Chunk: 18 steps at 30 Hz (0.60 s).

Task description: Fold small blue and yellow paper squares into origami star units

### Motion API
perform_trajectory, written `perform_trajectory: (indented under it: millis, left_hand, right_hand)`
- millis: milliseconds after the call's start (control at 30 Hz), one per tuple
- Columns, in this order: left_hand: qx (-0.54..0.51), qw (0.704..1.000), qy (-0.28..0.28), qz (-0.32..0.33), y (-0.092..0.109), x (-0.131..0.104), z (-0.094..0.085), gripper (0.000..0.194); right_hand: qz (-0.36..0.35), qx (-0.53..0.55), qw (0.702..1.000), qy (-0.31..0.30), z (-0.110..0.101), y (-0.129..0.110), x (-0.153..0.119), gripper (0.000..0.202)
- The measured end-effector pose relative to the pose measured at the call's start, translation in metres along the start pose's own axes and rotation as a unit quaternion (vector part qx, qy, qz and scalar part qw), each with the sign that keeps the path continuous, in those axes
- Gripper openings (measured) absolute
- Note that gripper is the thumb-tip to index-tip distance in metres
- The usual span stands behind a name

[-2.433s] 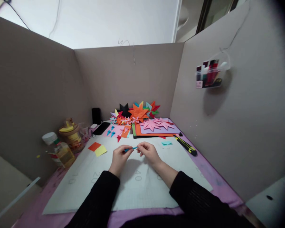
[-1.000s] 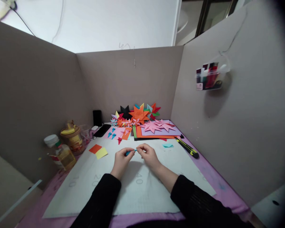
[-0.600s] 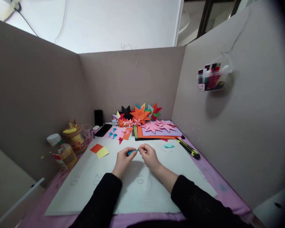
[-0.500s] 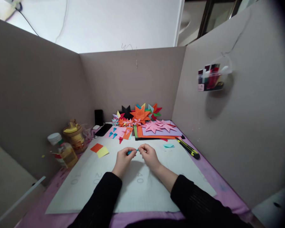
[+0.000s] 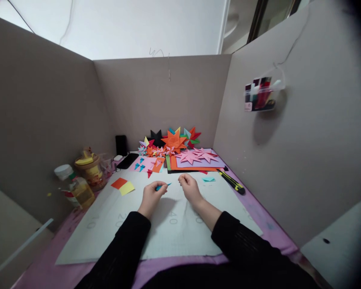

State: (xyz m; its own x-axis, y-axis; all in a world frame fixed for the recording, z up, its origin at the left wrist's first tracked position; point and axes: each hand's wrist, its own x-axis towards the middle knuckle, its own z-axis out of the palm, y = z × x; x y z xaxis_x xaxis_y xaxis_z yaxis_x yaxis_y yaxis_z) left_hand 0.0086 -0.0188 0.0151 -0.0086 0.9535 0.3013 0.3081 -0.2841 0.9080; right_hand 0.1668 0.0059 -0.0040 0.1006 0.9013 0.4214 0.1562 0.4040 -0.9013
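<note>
Head view: my left hand [image 5: 151, 195] pinches a small blue folded paper piece [image 5: 159, 188] between thumb and fingers, its thin tip poking out towards two o'clock. My right hand [image 5: 191, 188] sits at three o'clock from the left, just beside that tip but apart from it, fingers curled in and thumb drawn against them; whether something is tucked between them, I cannot tell. Both hands are over a white sheet marked with numbers [image 5: 108, 237], which covers much of a pink tablecloth [image 5: 278, 239].

From my left hand, an orange-red paper square [image 5: 118, 183] lies at ten o'clock, meeting the corner of a yellow paper square [image 5: 127, 188]. At eleven, little blue folded paper pieces [image 5: 137, 166] rest on a pink paper sheet [image 5: 148, 162]; at twelve is a red folded paper piece [image 5: 149, 173]. A clear bottle with a white cap and amber liquid [image 5: 81, 192] stands at nine.

From my right hand, a turquoise folded paper [image 5: 208, 180] lies at two o'clock and a black-and-yellow box cutter [image 5: 232, 184] at three, well apart. At twelve, pink pointed paper stars [image 5: 189, 156] lie on a lilac sheet [image 5: 219, 163].
</note>
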Motion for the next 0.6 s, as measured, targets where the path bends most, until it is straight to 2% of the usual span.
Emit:
perform_trajectory:
  millis: [133, 233, 400, 600]
  left_hand:
    - [-0.002, 1.000, -0.016, 0.027, -0.004, 0.001, 0.001, 0.026]
    - [0.006, 0.999, -0.027, 0.038, -0.008, 0.001, 0.000, 0.025]
    - [0.029, 0.999, -0.017, 0.042, -0.008, 0.001, -0.002, 0.023]
    - [0.002, 0.999, -0.037, 0.005, -0.005, 0.002, -0.007, 0.023]
  right_hand:
    - [-0.024, 0.039, 0.996, -0.075, 0.007, -0.007, -0.007, 0.024]
    - [-0.028, 0.016, 0.994, -0.108, 0.011, -0.008, -0.011, 0.014]
    - [-0.061, -0.029, 0.993, -0.092, 0.006, -0.010, -0.009, 0.012]
    - [-0.092, -0.082, 0.990, -0.061, 0.000, -0.015, -0.005, 0.013]
